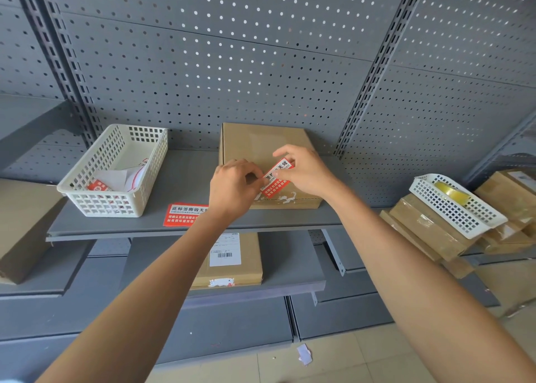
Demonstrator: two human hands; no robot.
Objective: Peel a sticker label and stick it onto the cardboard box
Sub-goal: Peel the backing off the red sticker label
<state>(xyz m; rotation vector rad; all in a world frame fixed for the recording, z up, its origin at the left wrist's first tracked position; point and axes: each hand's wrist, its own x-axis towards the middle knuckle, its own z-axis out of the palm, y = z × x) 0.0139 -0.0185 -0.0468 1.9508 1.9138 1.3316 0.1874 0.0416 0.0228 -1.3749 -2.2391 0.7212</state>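
A brown cardboard box lies flat on the grey shelf, against the pegboard back. A red and white sticker label is held tilted just above the box's front part. My left hand pinches the label's left end. Its right end is pinched by my right hand, thumb and fingers. Whether the label touches the box I cannot tell. White torn remnants mark the box's front edge.
A second red label sheet lies on the shelf left of my left hand. A white basket with used backings stands further left. A lower shelf holds another box. At right, a basket with tape rests on stacked boxes.
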